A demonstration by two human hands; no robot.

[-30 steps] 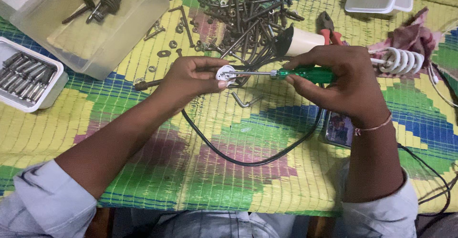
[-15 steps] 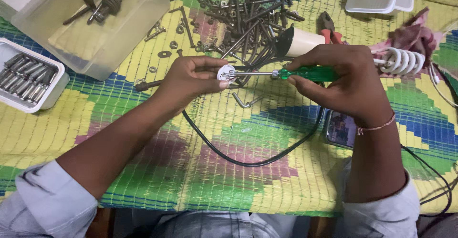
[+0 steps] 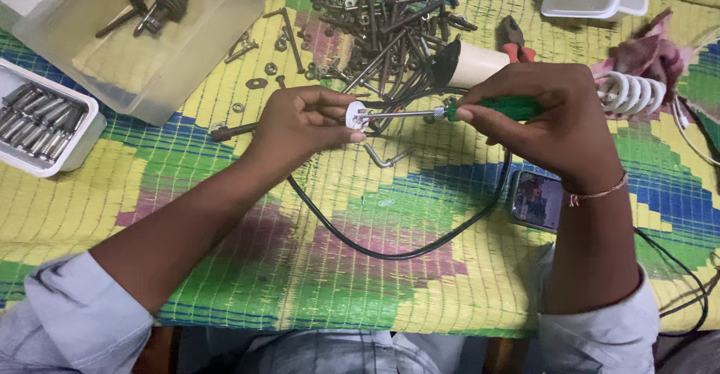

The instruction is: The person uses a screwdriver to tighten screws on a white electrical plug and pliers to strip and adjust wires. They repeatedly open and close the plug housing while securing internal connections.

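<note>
Hands meet over the yellow-green mat (image 3: 225, 194), mid-table. Left hand (image 3: 300, 123) pinches a small white round plug part (image 3: 357, 114) between thumb and fingers. Right hand (image 3: 551, 123) is closed around a green-handled screwdriver (image 3: 495, 108), shaft level, tip on the part's face; looks like it sits on a screw, too small to confirm. Black cable (image 3: 405, 250) loops from the part toward the person. Pile of dark bolts (image 3: 390, 22) lies just behind, phone (image 3: 536, 198) under the right wrist.
</note>
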